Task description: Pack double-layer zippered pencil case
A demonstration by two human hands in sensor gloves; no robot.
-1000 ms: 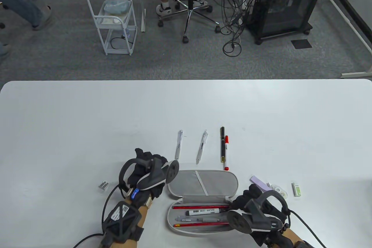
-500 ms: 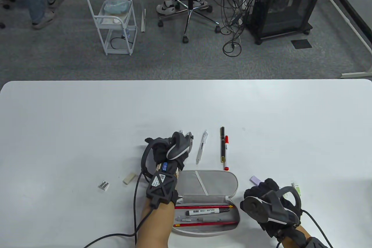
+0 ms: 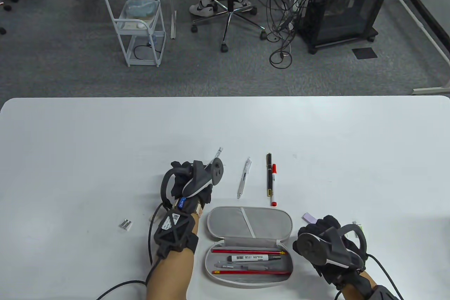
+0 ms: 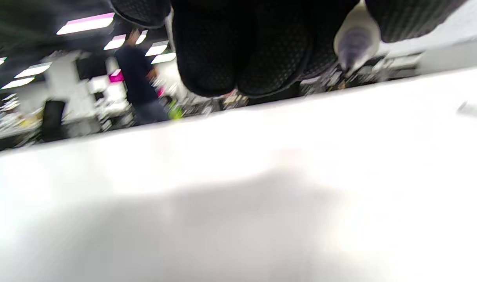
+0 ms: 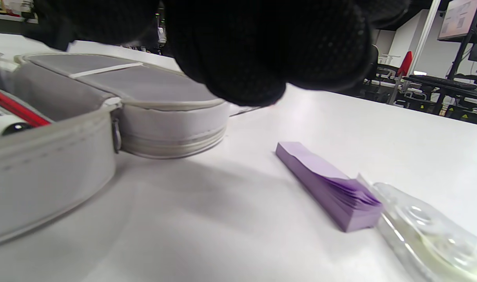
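The grey pencil case [image 3: 214, 221] lies open near the table's front edge, lid flat behind the tray. The tray holds two red pencils [image 3: 246, 251], a marker and a grey pen. My left hand [image 3: 182, 177] is left of the lid and grips a clear pen [image 3: 218, 152], whose end sticks out up and right. In the left wrist view the pen's end [image 4: 354, 45] shows beside the curled fingers [image 4: 242, 47]. My right hand [image 3: 327, 233] hovers right of the case [image 5: 164, 129], fingers curled above purple sticky notes [image 5: 324, 180]. Nothing shows in it.
A second clear pen [image 3: 244, 177], a black pen [image 3: 269, 173] and a red-capped marker [image 3: 274, 184] lie behind the case. A metal sharpener [image 3: 125, 224] lies at the left. A correction tape [image 5: 426, 231] lies beside the sticky notes [image 3: 309, 217], under my right hand.
My left hand reached to the leftmost clear pen, took hold of it and lifted it, drawing back left. My right hand moved from the case's right end to above the sticky notes.
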